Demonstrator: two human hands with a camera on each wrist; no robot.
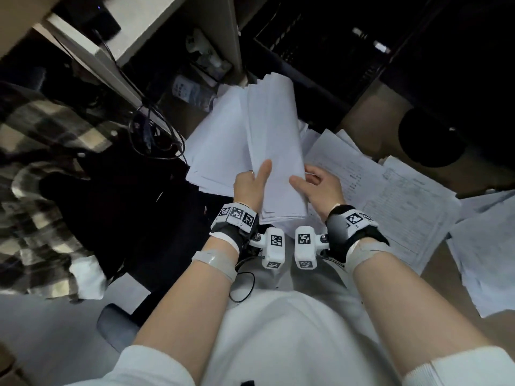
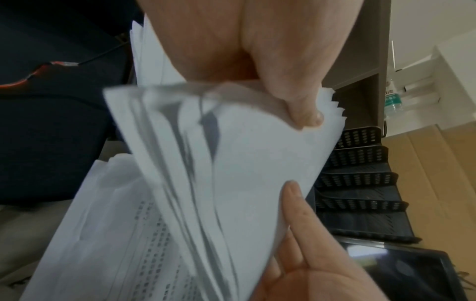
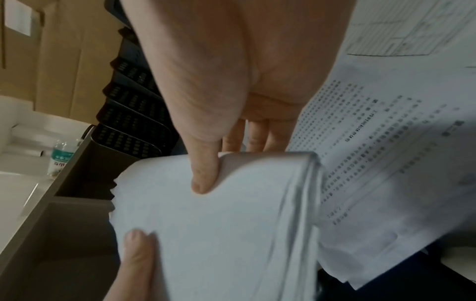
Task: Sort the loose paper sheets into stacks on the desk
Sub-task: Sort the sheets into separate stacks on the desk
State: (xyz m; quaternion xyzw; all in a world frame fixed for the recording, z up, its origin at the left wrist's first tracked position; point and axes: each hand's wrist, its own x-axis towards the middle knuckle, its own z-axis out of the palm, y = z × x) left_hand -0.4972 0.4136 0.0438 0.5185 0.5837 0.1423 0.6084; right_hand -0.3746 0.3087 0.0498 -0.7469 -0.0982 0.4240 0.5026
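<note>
While both hands clasp it from opposite long edges, a thick bundle of white sheets (image 1: 276,151) is held raised above the desk (image 1: 359,118), its far end fanned into stepped corners. The left hand (image 1: 249,188) pinches the bundle's left edge, thumb laid flat on the top sheet and the other fingers hidden beneath. The right hand (image 1: 320,188) grips the right edge the same way, thumb pressing the top sheet while its fingers curl under the bundle. In the left wrist view the bundle (image 2: 231,163) shows its loose edges splayed apart below that hand's thumb (image 2: 304,110), with the right hand's thumb (image 2: 293,199) meeting the paper from the near side. In the right wrist view the thumb (image 3: 206,173) dents the blank top sheet (image 3: 219,234).

Under the bundle and to its left lies a stack of blank sheets (image 1: 214,140). To the bundle's right, printed sheets (image 1: 390,196) with tables and lines of text spread overlapping across the desk. Beyond the bundle's far end stands a black tiered paper tray (image 2: 360,183) with perforated fronts. Left of the bundle hang dark cables (image 1: 156,135), and further left a checked garment (image 1: 41,162). A plastic water bottle (image 3: 61,156) stands beyond the tray.
</note>
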